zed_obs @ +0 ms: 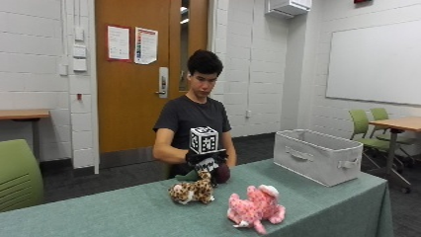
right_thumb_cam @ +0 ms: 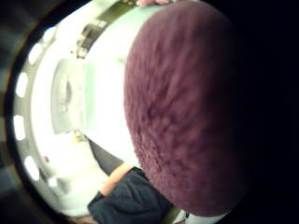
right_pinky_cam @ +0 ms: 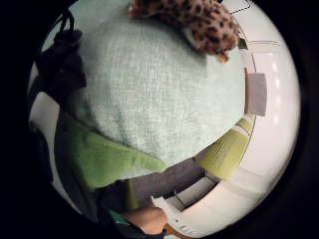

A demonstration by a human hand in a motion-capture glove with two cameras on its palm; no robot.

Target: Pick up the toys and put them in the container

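Gloved right hand (zed_obs: 205, 160) is clamped on a dark maroon plush toy (zed_obs: 222, 173), holding it just above the desk (zed_obs: 118, 212) in front of the person; thumb-side view shows the maroon fur (right_thumb_cam: 187, 107) right against the palm. Leopard-print toy (zed_obs: 191, 191) lies on the green cloth just beside and below the hand. Pink toy (zed_obs: 256, 208) sits nearer the desk's front edge. Grey fabric container (zed_obs: 317, 155) stands well apart at the desk's far end.
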